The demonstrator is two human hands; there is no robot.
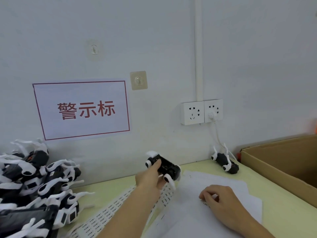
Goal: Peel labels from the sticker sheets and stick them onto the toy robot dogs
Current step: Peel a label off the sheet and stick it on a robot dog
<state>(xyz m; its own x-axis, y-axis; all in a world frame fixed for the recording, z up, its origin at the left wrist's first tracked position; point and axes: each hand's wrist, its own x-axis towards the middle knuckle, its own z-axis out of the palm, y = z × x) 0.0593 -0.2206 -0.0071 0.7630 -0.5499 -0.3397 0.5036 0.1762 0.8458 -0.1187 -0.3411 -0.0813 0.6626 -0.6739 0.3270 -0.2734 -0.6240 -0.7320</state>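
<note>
Now left hand point(149, 176) grips glossy black-white dog point(163, 166).

Toy assembly workstation (piled robot dogs point(34, 186), carton point(283, 162))

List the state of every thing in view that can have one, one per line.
left hand: grips a toy dog, held above the table.
held toy dog: lifted, tilted.
right hand: fingers curled on the white sheet.
lone toy dog: lying by the wall.
cardboard box: open.
right socket: plug in.
left socket: nothing plugged in.
</note>
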